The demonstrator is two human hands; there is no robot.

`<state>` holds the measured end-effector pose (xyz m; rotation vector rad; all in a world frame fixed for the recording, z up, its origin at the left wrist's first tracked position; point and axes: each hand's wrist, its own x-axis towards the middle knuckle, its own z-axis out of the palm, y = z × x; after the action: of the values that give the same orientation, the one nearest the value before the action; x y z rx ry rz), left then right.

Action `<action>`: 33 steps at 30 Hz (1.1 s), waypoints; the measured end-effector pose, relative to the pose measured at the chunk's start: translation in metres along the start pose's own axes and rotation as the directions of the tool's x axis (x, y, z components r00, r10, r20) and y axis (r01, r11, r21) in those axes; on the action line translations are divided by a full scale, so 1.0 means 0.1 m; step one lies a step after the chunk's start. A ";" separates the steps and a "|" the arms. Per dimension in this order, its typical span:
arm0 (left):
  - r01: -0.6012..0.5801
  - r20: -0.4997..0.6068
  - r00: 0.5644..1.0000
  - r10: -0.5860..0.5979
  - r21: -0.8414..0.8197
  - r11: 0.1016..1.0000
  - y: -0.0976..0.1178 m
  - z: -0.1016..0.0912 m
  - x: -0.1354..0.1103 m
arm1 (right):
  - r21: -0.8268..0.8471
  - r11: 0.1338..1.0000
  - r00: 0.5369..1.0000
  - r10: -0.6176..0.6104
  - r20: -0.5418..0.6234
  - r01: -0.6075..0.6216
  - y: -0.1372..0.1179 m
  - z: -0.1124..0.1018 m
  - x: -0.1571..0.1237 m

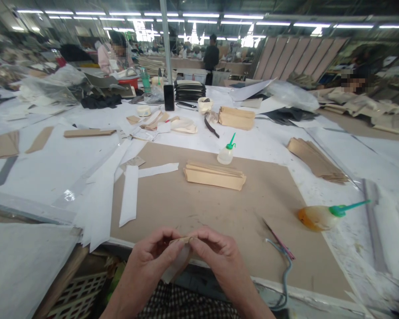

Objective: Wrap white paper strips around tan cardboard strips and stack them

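Note:
Both my hands meet at the table's near edge around a tan strip [178,265] with a pale, whitish face. My left hand [154,257] pinches its upper edge between thumb and fingers. Close beside it, my right hand [216,250] pinches the same edge, the two thumbs almost touching. The strip's lower part hangs down between the hands, over a checked cloth [186,303]. Beyond my hands, a stack of tan strips [214,176] lies on the brown board [193,208]. Right of my right hand are thin snips [281,241] with a blue cord [288,274].
A bottle with amber liquid [315,218] lies at the right; a clear squeeze bottle [225,155] stands behind the stack. White strips [129,195] are on the left. More tan pieces [315,159] lie at right. A phone [169,97] stands farther back. Other people work beyond.

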<state>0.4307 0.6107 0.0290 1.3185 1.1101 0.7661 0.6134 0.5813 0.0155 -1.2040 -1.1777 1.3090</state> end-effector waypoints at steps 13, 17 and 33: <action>0.012 -0.099 0.995 -0.009 0.033 0.999 -0.06 0.10 0.00 | -0.133 0.988 0.991 -0.092 -0.093 0.079 -0.02 0.11 0.01; 0.000 -0.125 0.992 0.003 0.026 1.000 -0.07 0.13 0.00 | -0.165 0.980 0.981 -0.133 -0.140 0.109 -0.01 0.16 0.01; 0.115 -0.138 0.971 -0.194 -0.439 0.891 -0.24 0.12 0.07 | 0.102 0.993 0.987 0.045 0.154 -0.062 0.04 0.07 -0.03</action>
<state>0.4408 0.6091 0.0027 0.7907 1.0944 0.9588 0.6064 0.5774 0.0116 -1.0811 -1.1737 1.5066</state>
